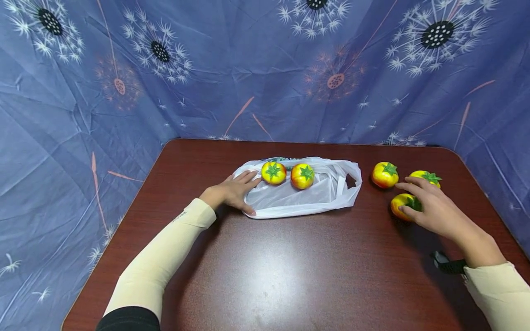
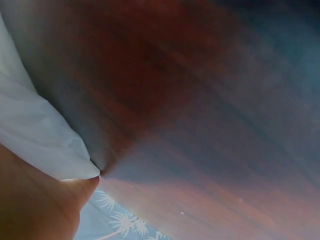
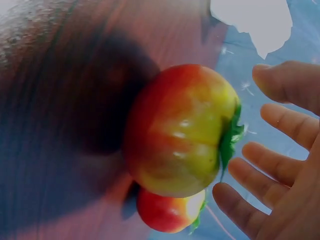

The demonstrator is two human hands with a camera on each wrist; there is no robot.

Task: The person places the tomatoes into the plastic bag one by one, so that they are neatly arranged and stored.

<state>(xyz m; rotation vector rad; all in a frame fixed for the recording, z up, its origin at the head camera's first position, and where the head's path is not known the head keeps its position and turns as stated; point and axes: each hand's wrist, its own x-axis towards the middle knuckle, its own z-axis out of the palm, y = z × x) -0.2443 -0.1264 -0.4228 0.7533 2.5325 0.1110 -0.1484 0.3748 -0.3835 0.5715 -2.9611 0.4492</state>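
Note:
A white plastic bag (image 1: 285, 202) lies flat on the table, its handle end to the right. Two yellow-red tomatoes with green leaf tops, a left one (image 1: 273, 173) and a right one (image 1: 302, 176), rest on it. Fingers spread, my left hand (image 1: 236, 192) presses on the bag's left end; its thumb side meets the bag edge (image 2: 45, 130) in the left wrist view. My right hand (image 1: 439, 209) hovers over the near tomato (image 1: 400, 206), fingers apart and gripping nothing. In the right wrist view that tomato (image 3: 175, 135) sits before the fingertips.
Beyond the right hand are two more tomatoes, one to the left (image 1: 384, 175) and one partly covered by the fingers (image 1: 426, 175). The brown table (image 1: 265, 262) has rounded back corners, and a blue dandelion-print cloth (image 1: 232, 92) hangs behind it.

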